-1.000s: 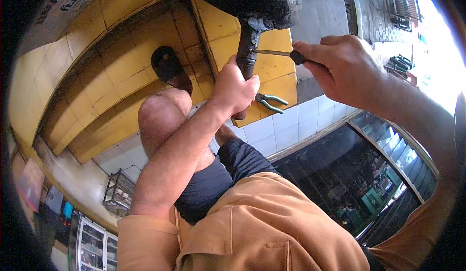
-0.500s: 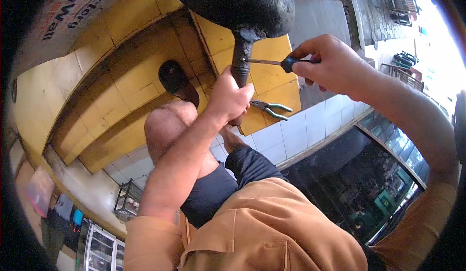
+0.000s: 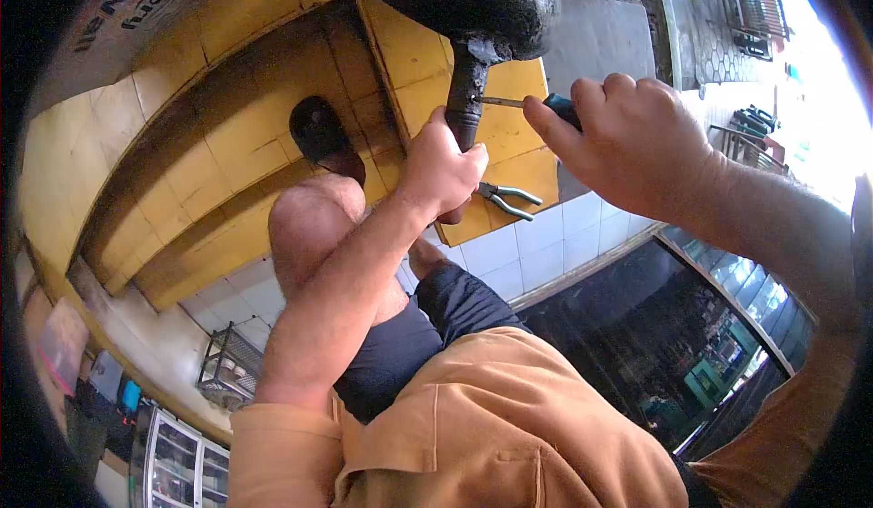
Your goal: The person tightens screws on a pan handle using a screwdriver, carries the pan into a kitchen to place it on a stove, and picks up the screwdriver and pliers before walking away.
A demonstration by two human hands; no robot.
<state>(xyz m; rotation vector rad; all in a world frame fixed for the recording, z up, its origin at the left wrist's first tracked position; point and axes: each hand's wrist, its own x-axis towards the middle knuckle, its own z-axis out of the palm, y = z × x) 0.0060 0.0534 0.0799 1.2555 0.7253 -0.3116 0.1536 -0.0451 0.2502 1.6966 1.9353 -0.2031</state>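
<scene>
My left hand (image 3: 443, 167) is closed around the dark handle (image 3: 467, 90) of a blackened frying pan (image 3: 473, 3), whose rounded outside faces me at the top of the head view. In my right hand (image 3: 637, 135) is a screwdriver (image 3: 562, 110) with a dark blue-green grip, my fingers wrapped around it. Its metal shaft points left, and the tip meets the side of the pan handle near a small hole. Below the handle, pliers (image 3: 511, 201) with pale green grips lie on the yellow tiled ledge (image 3: 518, 158), close to my left hand.
Yellow tiled steps (image 3: 227, 135) curve away to the left, with a dark sandal (image 3: 318, 130) on them. A dark glass panel (image 3: 655, 335) stands at the lower right. A wire rack (image 3: 227, 367) and a glass-fronted cabinet (image 3: 177, 458) are at the lower left.
My right hand has turned over around the screwdriver grip, its back now upward. The pan and my left hand have shifted slightly right in view.
</scene>
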